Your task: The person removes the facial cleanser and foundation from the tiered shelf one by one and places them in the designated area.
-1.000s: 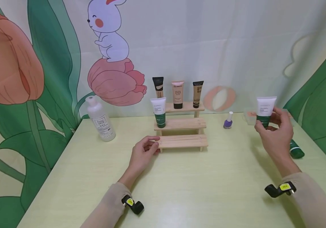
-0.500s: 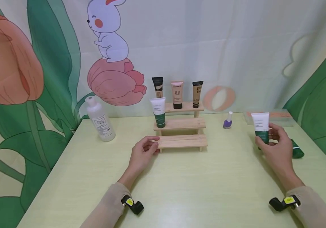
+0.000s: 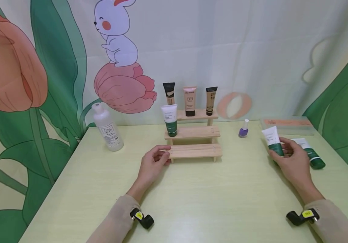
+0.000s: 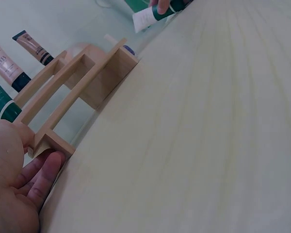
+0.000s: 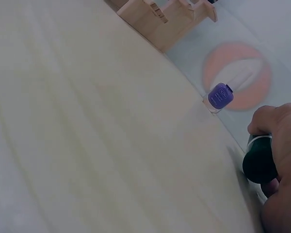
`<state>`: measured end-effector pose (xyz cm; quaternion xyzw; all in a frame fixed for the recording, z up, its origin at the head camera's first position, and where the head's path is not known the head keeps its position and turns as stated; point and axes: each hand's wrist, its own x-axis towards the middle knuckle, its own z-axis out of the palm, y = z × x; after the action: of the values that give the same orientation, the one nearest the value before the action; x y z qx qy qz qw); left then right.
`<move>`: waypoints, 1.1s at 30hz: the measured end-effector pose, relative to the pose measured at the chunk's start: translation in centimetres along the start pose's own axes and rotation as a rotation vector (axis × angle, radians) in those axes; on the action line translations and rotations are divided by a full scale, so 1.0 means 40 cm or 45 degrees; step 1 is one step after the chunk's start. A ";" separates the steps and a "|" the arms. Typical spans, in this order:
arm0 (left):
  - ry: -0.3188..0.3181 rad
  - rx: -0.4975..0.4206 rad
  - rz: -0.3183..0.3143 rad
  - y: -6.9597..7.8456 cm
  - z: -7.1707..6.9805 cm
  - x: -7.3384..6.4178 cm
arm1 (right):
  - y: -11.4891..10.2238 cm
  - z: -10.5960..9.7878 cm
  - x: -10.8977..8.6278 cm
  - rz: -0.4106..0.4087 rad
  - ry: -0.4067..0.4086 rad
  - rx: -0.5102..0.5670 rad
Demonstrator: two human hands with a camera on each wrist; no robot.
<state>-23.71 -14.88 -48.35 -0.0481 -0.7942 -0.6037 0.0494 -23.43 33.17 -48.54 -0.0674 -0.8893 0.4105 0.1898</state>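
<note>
My left hand (image 3: pixel 153 163) pinches the left end of the lowest step of a three-tier wooden display stand (image 3: pixel 193 151), thumb above and fingers underneath. In my right hand (image 3: pixel 294 162) is a white and green cosmetic tube (image 3: pixel 272 140), its white end leaning left, low over the table. In the right wrist view its green end (image 5: pixel 259 162) shows between my fingers. A similar tube (image 3: pixel 315 158) lies on the table just right of that hand. Another white and green tube (image 3: pixel 170 119) stands at the left of the middle step.
Three makeup tubes stand on the top step, a pink BB tube (image 3: pixel 190 101) in the middle. A purple nail polish bottle (image 3: pixel 243 129) is right of the stand. A flat clear box (image 3: pixel 301 125) lies behind my right hand. A white bottle (image 3: pixel 107 128) stands at left.
My right hand has come down toward the table with its tube, which now tilts left. More of the lying tube shows beside it. My left hand stays on the stand.
</note>
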 end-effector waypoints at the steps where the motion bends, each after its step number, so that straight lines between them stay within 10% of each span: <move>1: -0.001 -0.001 0.001 0.001 0.000 -0.001 | 0.003 0.001 -0.001 -0.009 -0.009 -0.014; 33: 0.011 0.017 0.018 -0.002 0.002 0.000 | -0.008 0.004 -0.009 0.074 0.117 -0.051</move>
<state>-23.73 -14.83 -48.44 -0.0509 -0.7977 -0.5982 0.0576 -23.16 32.74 -48.49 -0.1158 -0.8854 0.3944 0.2169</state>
